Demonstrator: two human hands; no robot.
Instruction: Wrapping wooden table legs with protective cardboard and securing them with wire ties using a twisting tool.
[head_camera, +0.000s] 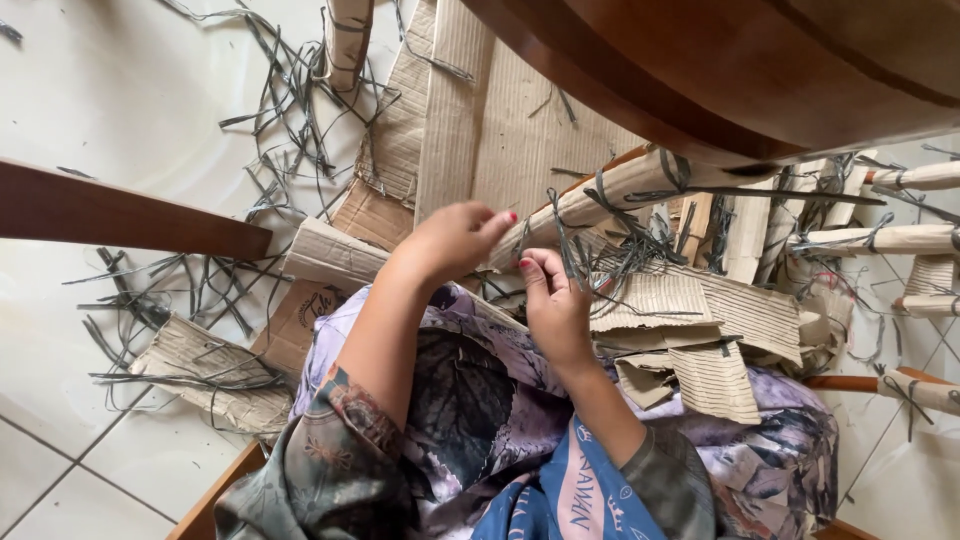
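While both hands pinch the grey strap (562, 240) around the cardboard-wrapped leg (610, 190), the unwrapping looks partly done. The left hand (455, 238) and right hand (552, 305) sit close together, just below it. Pulling the strap free likely needs a firm tug.

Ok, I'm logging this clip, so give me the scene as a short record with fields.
left hand: fingers pinched at the cardboard-wrapped wooden leg
right hand: grip on grey strapping strips by that leg
lap: torn corrugated cardboard pieces
floor: white tiles, cut grey strips, flattened cardboard
right side: more wrapped legs
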